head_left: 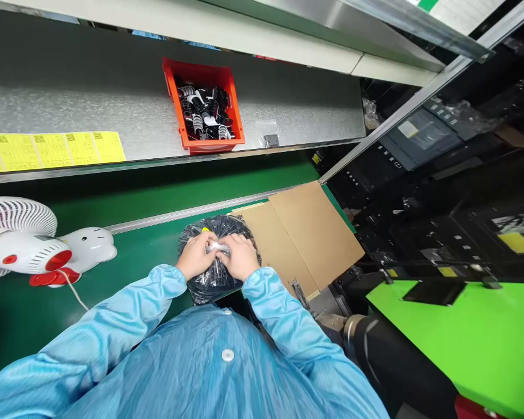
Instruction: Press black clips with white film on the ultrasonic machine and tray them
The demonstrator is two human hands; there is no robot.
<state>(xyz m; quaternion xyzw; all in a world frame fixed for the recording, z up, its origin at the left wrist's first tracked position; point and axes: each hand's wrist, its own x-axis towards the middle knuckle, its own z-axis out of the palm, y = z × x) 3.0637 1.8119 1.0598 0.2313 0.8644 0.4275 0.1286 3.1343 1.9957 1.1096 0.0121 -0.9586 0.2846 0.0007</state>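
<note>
- Left hand (197,254): yours, pinching a white piece (219,248).
- Right hand (241,256): yours, gripping the same piece.
- Black bag (213,285): on your green tabletop (144,247), beneath both hands.
- Cardboard (308,233): beside the bag, to your right.
- Fan (20,256): to your left.
- Red bin (213,145): on the shelf (113,105) beyond, holding small parts (207,120).
</note>
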